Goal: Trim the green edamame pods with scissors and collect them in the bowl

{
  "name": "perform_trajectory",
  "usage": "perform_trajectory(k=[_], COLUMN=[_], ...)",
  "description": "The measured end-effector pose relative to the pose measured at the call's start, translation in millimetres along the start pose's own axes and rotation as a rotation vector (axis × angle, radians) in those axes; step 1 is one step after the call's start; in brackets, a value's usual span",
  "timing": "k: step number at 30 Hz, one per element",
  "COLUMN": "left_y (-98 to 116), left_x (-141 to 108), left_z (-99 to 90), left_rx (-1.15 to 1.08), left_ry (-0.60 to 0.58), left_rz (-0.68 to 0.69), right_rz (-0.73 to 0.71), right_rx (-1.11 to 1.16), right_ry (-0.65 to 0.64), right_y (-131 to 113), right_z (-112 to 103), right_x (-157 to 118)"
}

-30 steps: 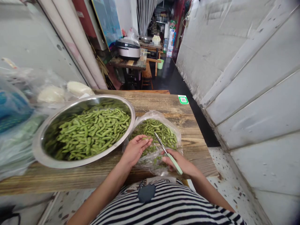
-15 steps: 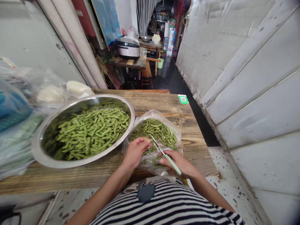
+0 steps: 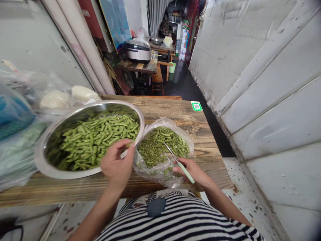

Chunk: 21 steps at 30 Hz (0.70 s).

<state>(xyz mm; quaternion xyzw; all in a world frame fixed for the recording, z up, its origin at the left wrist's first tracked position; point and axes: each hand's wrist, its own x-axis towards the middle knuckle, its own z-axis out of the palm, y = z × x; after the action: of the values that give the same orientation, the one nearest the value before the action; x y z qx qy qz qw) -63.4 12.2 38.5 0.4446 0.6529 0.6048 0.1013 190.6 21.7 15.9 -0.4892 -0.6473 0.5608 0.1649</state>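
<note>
The left hand (image 3: 116, 166), at the rim of a steel basin (image 3: 39, 162) of edamame pods (image 3: 100, 137), pinches what looks like a single pod (image 3: 130, 144); the right hand (image 3: 192, 170) curls round scissors (image 3: 185, 171) pointing over a plastic bag (image 3: 152, 174) of pods and trimmings (image 3: 151, 153) on the tabletop (image 3: 209, 154). Transferring seems the step; next calls for loosening that pinch inside the basin
</note>
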Motion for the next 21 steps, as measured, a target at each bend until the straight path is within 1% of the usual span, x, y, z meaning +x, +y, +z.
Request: perform_trajectory(k=[1,2,3,4,5,6,7,8,9,10,12,14,15,17,19,21], left_y=[1,2,3,3,2,0,-3,-7,-12,-17,-27,-35,-37,-39,-39,-39], left_x=[10,18,24,27,26,22,17,10,3,-3,-9,-8,-6,-2,0,0], left_z=[-8.8,-15.2,-18.6,-18.3,-14.2,-6.3,4.6,17.8,32.2,46.6,72.2,89.0,93.6,96.2,93.1,88.3], left_rx=[0.097,0.182,0.244,0.281,0.29,0.282,0.266,0.255,0.274,0.317,0.419,0.513,0.548,0.577,0.545,0.468], left_ry=[0.105,0.169,0.206,0.205,0.137,0.012,-0.15,-0.376,-0.536,-0.62,-0.709,-0.761,-0.781,-0.789,-0.769,-0.76], left_rz=[0.146,0.267,0.354,0.435,0.512,0.581,0.644,0.686,0.676,0.643,0.601,0.589,0.588,0.58,0.551,0.499], right_rz=[-0.021,-0.039,-0.044,-0.038,-0.023,-0.005,0.009,0.016,0.019,0.021,0.023,0.009,-0.004,-0.032,-0.049,-0.061], right_rx=[-0.033,-0.048,-0.04,-0.011,0.032,0.077,0.112,0.131,0.136,0.131,0.102,0.063,0.037,-0.016,-0.065,-0.117], right_ry=[0.019,0.033,0.039,0.039,0.035,0.03,0.027,0.026,0.026,0.025,0.026,0.042,0.055,0.081,0.097,0.109], right_y=[1,3,4,5,6,6,6,6,6,6,6,6,6,7,7,8], right_z=[-2,-4,-6,-7,-7,-6,-6,-5,-4,-3,-3,-4,-5,-7,-9,-9], right_x=[0,-1,-2,-2,-3,-3,-3,-4,-4,-5,-6,-8,-8,-8,-7,-5])
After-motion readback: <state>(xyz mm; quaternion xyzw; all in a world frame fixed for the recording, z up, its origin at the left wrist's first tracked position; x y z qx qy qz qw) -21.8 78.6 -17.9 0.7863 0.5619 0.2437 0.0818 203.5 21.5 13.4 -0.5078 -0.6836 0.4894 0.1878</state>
